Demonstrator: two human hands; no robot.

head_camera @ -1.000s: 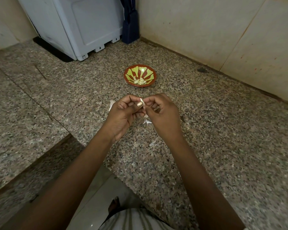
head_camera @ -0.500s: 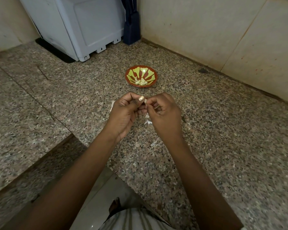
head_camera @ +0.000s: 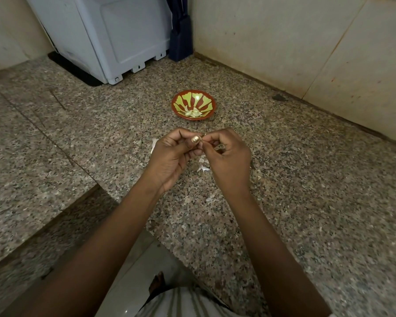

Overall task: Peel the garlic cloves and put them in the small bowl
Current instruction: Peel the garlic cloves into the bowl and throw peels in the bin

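Left grip (head_camera: pixel 174 154) and right grip (head_camera: pixel 229 156) pinched together on one mostly hidden garlic clove (head_camera: pixel 204 134) above speckled granite surface (head_camera: pixel 295 184); smooth peeled cloves (head_camera: pixel 193 113) in round, glossy small bowl (head_camera: pixel 212 103) beyond; papery skin flakes (head_camera: pixel 202 169) below.

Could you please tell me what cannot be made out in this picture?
Head view:
The garlic clove pinched between left hand and right hand: fingers hide it, peeling progress unclear.
The peeled cloves in small bowl: too small to count.
The grey appliance: cut off by top edge.

surface: granite counter (head_camera: pixel 306 179) | on it: small bowl (head_camera: pixel 192 98), peel scraps (head_camera: pixel 203 169), white appliance (head_camera: pixel 114 37)
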